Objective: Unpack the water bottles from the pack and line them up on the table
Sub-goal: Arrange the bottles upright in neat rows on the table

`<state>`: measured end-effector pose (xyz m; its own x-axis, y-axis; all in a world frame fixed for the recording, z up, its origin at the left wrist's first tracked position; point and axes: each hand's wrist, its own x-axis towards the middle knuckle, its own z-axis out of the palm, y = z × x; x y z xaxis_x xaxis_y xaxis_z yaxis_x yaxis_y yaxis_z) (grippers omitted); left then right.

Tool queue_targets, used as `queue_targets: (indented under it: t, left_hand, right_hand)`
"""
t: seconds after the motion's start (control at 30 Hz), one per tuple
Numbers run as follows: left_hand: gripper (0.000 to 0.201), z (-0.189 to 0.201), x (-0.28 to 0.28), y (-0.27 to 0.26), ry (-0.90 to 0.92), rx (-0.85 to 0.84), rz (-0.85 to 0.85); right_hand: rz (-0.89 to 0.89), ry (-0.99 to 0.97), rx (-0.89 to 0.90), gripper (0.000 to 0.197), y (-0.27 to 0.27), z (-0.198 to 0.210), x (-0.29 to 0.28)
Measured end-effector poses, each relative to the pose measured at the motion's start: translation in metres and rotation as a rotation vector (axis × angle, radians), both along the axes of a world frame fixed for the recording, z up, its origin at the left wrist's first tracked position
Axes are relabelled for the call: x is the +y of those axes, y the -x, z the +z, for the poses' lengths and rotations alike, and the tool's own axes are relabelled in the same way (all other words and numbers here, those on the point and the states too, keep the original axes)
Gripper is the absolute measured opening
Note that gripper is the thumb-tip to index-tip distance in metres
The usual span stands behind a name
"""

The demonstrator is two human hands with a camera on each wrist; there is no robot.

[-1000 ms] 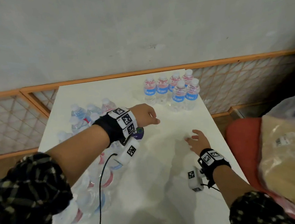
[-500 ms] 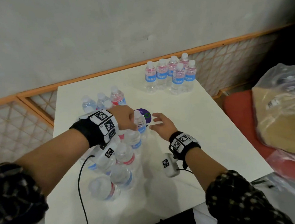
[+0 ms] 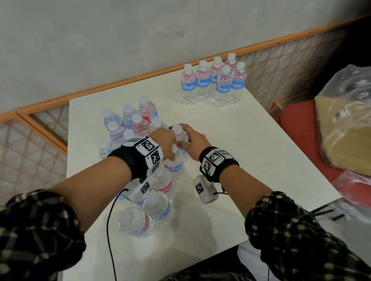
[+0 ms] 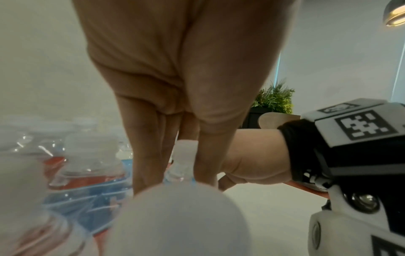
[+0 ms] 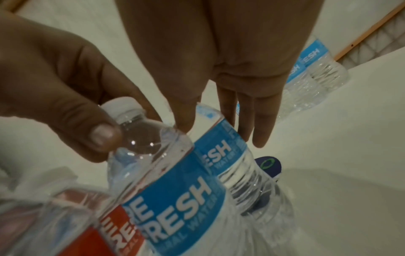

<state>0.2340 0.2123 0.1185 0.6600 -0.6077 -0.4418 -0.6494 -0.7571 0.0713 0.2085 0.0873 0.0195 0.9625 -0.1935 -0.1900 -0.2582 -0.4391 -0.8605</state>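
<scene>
The pack [image 3: 131, 122] of clear water bottles stands on the left half of the white table [image 3: 260, 156]. Several unpacked bottles [image 3: 213, 82] are grouped upright at the far right corner. My left hand [image 3: 169, 146] reaches over the pack's right edge. In the right wrist view its thumb and fingers pinch the neck of a blue-labelled bottle [image 5: 166, 190]. My right hand [image 3: 191, 139] meets it from the right. Its straight fingers [image 5: 258, 124] hang down beside a second bottle [image 5: 225, 155], thumb on the near side. The left wrist view shows a white cap [image 4: 186, 147] between my left fingers [image 4: 149, 147].
A dark blue round disc [image 5: 268, 164] lies on the table behind the two bottles. An orange-framed lattice fence [image 3: 34, 142] runs behind and left of the table. A plastic-wrapped brown parcel [image 3: 358, 129] sits on a red seat at the right.
My right hand has moved left from the bare table to the pack's right edge. My left hand has drawn back and down onto a bottle's neck. The view has tilted down.
</scene>
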Motion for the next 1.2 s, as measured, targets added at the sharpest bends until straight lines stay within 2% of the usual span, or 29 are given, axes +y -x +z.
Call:
queue_targets:
  t: [0.23,0.47,0.67,0.73,0.83,0.97,1.1,1.2]
  left_hand:
    - [0.016,-0.010,-0.027,0.007,0.038,-0.014,0.032]
    - [0.017,-0.016,-0.079,0.002,0.090,-0.014,0.134]
    - [0.030,-0.018,-0.124,-0.012,0.206,-0.010,0.266]
    - [0.026,-0.020,-0.137,-0.023,0.232,-0.021,0.309]
    - [0.007,-0.022,-0.154,-0.039,0.269,-0.059,0.346]
    - [0.004,-0.026,-0.167,-0.059,0.340,-0.086,0.390]
    - [0.029,-0.031,-0.169,-0.075,0.431,-0.092,0.458]
    - [0.046,-0.043,-0.165,-0.089,0.561,-0.022,0.529]
  right_hand:
    - [-0.050,0.019,-0.014,0.056,0.005,0.004,-0.036]
    - [-0.081,0.054,-0.014,0.056,-0.003,0.007,-0.095]
    - [-0.113,0.049,-0.016,0.057,-0.014,0.008,-0.152]
    - [-0.118,0.055,-0.010,0.059,-0.020,0.009,-0.168]
    - [-0.112,0.035,-0.007,0.062,-0.030,0.007,-0.182]
    - [-0.113,-0.036,-0.058,0.060,-0.042,0.001,-0.186]
    - [-0.144,-0.125,-0.105,0.060,-0.059,-0.002,-0.187]
    - [-0.194,-0.238,-0.065,0.071,-0.070,-0.010,-0.184]
